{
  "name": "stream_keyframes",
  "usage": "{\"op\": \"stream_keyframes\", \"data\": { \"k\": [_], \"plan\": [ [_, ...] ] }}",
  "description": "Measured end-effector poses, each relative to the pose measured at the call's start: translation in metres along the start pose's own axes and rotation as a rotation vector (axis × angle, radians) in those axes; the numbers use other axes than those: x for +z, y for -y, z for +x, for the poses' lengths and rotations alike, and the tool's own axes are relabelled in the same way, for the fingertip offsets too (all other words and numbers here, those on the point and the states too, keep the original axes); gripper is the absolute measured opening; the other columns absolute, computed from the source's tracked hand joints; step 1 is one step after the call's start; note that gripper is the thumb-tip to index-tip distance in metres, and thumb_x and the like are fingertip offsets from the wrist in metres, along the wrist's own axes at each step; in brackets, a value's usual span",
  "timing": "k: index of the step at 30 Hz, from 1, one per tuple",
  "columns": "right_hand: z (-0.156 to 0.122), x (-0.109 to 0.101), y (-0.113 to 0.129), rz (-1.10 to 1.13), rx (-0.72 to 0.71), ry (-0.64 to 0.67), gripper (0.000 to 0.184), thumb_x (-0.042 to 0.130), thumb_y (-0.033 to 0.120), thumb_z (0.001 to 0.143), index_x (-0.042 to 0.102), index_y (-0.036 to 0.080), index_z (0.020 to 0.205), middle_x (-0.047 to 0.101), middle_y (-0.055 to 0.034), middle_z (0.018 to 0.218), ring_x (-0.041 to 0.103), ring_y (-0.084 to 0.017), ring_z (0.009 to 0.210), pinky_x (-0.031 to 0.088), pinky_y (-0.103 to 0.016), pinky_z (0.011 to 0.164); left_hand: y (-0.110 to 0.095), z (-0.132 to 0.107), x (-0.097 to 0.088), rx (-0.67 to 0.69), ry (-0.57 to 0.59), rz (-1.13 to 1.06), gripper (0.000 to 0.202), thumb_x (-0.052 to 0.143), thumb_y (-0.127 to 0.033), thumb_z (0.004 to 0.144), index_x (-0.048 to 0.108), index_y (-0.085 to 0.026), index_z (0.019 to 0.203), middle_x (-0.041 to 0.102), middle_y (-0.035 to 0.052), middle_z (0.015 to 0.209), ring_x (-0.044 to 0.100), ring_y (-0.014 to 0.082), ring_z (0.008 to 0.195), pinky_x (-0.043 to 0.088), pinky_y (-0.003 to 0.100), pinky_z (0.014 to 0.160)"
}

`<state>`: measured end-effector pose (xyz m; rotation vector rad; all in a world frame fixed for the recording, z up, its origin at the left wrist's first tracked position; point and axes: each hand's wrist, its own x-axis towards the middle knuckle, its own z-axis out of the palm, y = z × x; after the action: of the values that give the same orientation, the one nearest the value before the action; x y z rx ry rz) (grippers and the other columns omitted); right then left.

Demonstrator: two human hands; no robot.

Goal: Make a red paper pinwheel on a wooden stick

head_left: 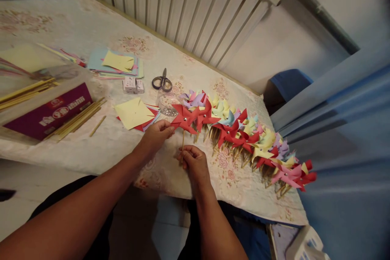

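Note:
A red paper pinwheel (184, 118) on a thin wooden stick stands upright over the table's front edge. My left hand (157, 135) is closed, its fingertips pinching the pinwheel's left blade. Below it, my right hand (193, 162) is closed round the lower part of the stick. To the right lies a long row of finished pinwheels (250, 136) in red, yellow, pink, purple and light blue, running toward the table's right corner.
On the patterned tablecloth (100, 146) lie cut paper squares (133, 113), a stack of coloured paper (117, 64), scissors (162, 82), small white boxes (133, 85), a clear cup (167, 103), loose wooden sticks (79, 118) and a purple box (50, 111). A white railing (195, 8) stands behind.

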<state>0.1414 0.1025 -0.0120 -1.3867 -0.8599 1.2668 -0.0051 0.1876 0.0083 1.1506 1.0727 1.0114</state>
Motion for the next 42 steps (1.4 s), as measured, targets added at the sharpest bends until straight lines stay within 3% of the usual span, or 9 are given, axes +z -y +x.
{"op": "stream_keyframes", "data": {
  "k": [6, 14, 25, 42],
  "plan": [
    [0.0, 0.0, 0.0, 0.0, -0.022, -0.013, 0.016, 0.068, 0.03, 0.072, 0.07, 0.018, 0.083, 0.068, 0.0024, 0.059, 0.043, -0.006, 0.037, 0.029, -0.019, 0.039, 0.008, 0.002, 0.002, -0.065, 0.088, -0.13, 0.025, 0.07, -0.037, 0.071, 0.054, -0.018, 0.068, 0.058, -0.0032, 0.065, 0.048, 0.0108, 0.06, 0.037, 0.026, 0.061],
    [0.0, 0.0, -0.003, -0.014, -0.033, -0.02, 0.018, 0.068, 0.031, 0.073, 0.07, 0.018, 0.085, 0.067, 0.0023, 0.06, 0.044, -0.006, 0.039, 0.03, -0.019, 0.04, 0.003, -0.002, 0.003, -0.154, 0.228, -0.239, 0.025, 0.072, -0.034, 0.07, 0.054, -0.017, 0.067, 0.053, -0.0038, 0.062, 0.045, 0.0087, 0.057, 0.034, 0.025, 0.057],
    [-0.001, 0.003, -0.002, -0.007, -0.031, -0.017, 0.016, 0.067, 0.03, 0.074, 0.069, 0.018, 0.085, 0.066, 0.0027, 0.061, 0.044, -0.006, 0.041, 0.03, -0.02, 0.042, 0.005, -0.003, 0.005, -0.193, 0.316, -0.27, 0.024, 0.072, -0.033, 0.069, 0.056, -0.016, 0.07, 0.055, -0.0038, 0.062, 0.045, 0.008, 0.056, 0.035, 0.025, 0.057],
    [-0.004, 0.007, 0.0, -0.009, -0.043, 0.002, 0.015, 0.067, 0.029, 0.076, 0.069, 0.018, 0.086, 0.067, 0.0022, 0.063, 0.045, -0.006, 0.042, 0.032, -0.02, 0.043, 0.001, -0.005, 0.009, -0.031, 0.284, 0.018, 0.029, 0.064, -0.044, 0.072, 0.053, -0.017, 0.069, 0.047, -0.0057, 0.058, 0.04, 0.0094, 0.055, 0.03, 0.025, 0.055]
  ]
}}
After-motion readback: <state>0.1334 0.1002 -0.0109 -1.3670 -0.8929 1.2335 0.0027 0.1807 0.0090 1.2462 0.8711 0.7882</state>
